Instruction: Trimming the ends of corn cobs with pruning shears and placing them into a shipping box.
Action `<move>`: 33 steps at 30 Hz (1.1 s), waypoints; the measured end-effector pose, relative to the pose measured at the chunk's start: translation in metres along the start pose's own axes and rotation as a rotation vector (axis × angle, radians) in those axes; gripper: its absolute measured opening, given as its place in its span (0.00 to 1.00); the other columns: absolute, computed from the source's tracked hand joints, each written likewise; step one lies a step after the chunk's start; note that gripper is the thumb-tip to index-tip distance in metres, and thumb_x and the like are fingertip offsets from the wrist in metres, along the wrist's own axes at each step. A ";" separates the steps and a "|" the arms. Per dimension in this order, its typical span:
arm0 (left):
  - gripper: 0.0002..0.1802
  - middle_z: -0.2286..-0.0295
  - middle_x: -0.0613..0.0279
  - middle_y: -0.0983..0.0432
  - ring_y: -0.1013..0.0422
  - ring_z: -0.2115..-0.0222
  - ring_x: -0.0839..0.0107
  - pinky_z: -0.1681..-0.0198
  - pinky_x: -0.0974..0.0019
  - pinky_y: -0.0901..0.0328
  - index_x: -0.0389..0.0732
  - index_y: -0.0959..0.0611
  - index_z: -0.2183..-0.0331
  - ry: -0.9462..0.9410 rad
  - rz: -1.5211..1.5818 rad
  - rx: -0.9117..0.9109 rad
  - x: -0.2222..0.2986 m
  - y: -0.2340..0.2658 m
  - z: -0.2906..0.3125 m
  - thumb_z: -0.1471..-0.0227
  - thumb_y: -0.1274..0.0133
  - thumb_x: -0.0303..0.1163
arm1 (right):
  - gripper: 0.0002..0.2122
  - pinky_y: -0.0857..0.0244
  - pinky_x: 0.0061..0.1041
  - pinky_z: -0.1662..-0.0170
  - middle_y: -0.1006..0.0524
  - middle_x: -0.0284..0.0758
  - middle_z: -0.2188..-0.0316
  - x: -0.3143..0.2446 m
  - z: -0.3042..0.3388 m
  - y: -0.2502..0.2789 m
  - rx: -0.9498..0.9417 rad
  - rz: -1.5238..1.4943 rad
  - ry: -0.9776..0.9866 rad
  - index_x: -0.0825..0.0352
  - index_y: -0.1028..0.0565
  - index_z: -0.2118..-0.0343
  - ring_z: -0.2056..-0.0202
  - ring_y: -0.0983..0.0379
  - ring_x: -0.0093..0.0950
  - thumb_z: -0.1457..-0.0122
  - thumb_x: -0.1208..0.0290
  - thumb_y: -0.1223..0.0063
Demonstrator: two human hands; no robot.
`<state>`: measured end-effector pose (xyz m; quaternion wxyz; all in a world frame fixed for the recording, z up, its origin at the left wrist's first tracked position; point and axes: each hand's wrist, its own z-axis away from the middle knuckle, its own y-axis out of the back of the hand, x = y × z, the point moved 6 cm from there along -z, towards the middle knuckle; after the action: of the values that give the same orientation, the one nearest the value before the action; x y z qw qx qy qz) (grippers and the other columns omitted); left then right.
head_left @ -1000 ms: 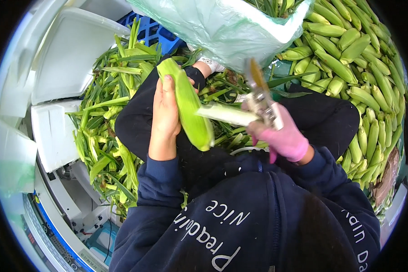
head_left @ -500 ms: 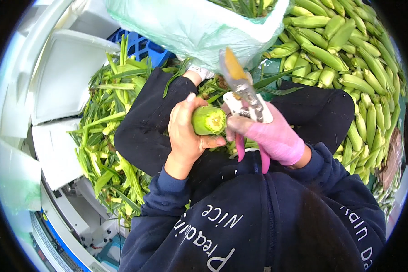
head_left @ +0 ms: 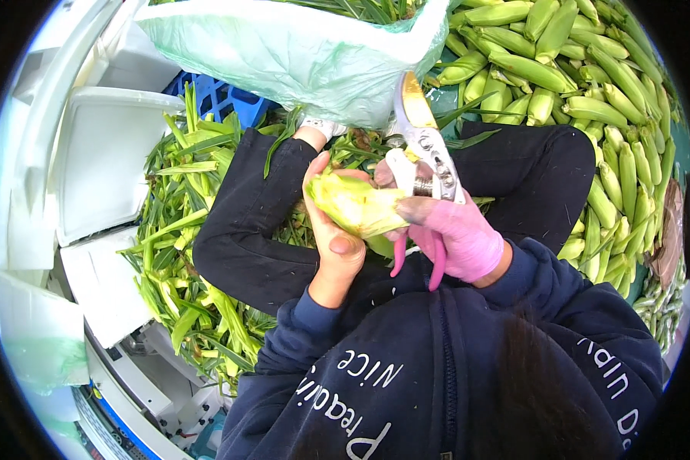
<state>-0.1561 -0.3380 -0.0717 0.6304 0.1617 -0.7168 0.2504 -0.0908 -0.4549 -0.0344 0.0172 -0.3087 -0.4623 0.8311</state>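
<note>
Taking the ear (head_left: 353,205) as the clock's centre, it lies in front of the jacket (head_left: 445,383), tilted with its pale lower end toward 4 o'clock. The bare left hand (head_left: 333,230) grasps it from 8 o'clock, some of its fingers hidden behind the husk. The right hand (head_left: 461,236), in a pink glove, sits at 4 o'clock, its fingers grasping the shears (head_left: 431,146) and its fingertips touching the ear's near end. The shears' blades point to 12 o'clock, and their pink handles hang toward 6. The dark-trousered legs (head_left: 529,157) spread out at 9 and 2 o'clock. Loose husks (head_left: 199,165) are heaped at 9 o'clock, just beside a white bin (head_left: 103,165). A blue crate (head_left: 245,109) shows at 10, a pale green bag (head_left: 299,65) at 11, and a large corn pile (head_left: 548,73) stretches from 1 to 4 o'clock.
</note>
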 end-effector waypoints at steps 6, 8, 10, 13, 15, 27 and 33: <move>0.60 0.54 0.54 0.33 0.33 0.54 0.65 0.50 0.62 0.37 0.37 0.43 0.41 0.123 0.030 -0.160 -0.006 -0.022 -0.013 0.59 0.54 0.76 | 0.19 0.26 0.29 0.72 0.27 0.37 0.61 -0.016 0.005 0.026 -0.067 0.132 0.008 0.70 0.37 0.49 0.64 0.28 0.28 0.43 0.72 0.49; 0.47 0.51 0.53 0.35 0.34 0.52 0.66 0.49 0.62 0.37 0.35 0.37 0.43 -0.013 -0.084 -0.216 -0.006 -0.012 -0.033 0.47 0.58 0.68 | 0.21 0.26 0.31 0.76 0.28 0.37 0.61 -0.042 0.017 0.036 0.079 0.258 0.067 0.68 0.39 0.46 0.65 0.28 0.28 0.42 0.71 0.50; 0.32 0.54 0.54 0.32 0.33 0.54 0.68 0.50 0.64 0.37 0.33 0.33 0.46 -0.139 -0.161 -0.179 0.013 -0.003 -0.071 0.39 0.54 0.51 | 0.23 0.26 0.30 0.72 0.30 0.36 0.58 -0.080 0.033 0.070 0.138 0.251 0.252 0.67 0.40 0.44 0.63 0.28 0.28 0.42 0.69 0.48; 0.14 0.62 0.58 0.26 0.29 0.59 0.68 0.53 0.66 0.35 0.32 0.26 0.54 -0.273 -0.393 -0.065 0.062 0.014 -0.141 0.39 0.54 0.29 | 0.26 0.28 0.29 0.63 0.30 0.35 0.54 -0.159 0.086 0.151 0.406 0.284 0.622 0.67 0.39 0.43 0.58 0.30 0.27 0.42 0.67 0.45; 0.10 0.66 0.58 0.24 0.28 0.62 0.69 0.55 0.67 0.34 0.32 0.23 0.58 -0.433 -0.556 -0.042 0.097 0.014 -0.195 0.41 0.53 0.26 | 0.26 0.29 0.25 0.68 0.30 0.37 0.51 -0.220 0.129 0.160 0.485 0.475 0.959 0.70 0.41 0.40 0.60 0.30 0.25 0.38 0.66 0.51; 0.15 0.61 0.62 0.27 0.31 0.53 0.62 0.55 0.57 0.35 0.55 0.17 0.60 -0.731 -2.281 -0.739 0.033 -0.028 -0.418 0.52 0.46 0.30 | 0.24 0.33 0.22 0.71 0.27 0.32 0.70 -0.180 0.109 0.169 0.828 0.668 0.694 0.72 0.36 0.47 0.68 0.30 0.23 0.41 0.62 0.45; 0.16 0.58 0.51 0.28 0.30 0.56 0.51 0.54 0.54 0.33 0.40 0.23 0.60 -0.969 -1.582 -0.435 0.096 -0.006 -0.405 0.55 0.49 0.23 | 0.22 0.34 0.19 0.67 0.28 0.35 0.67 -0.105 0.070 0.151 0.528 0.461 0.510 0.74 0.37 0.46 0.70 0.31 0.22 0.46 0.77 0.51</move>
<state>0.1658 -0.1072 0.0562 0.2679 0.5652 -0.6139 -0.4817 -0.0049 -0.6273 -0.0729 0.0230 -0.5843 -0.1339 0.8001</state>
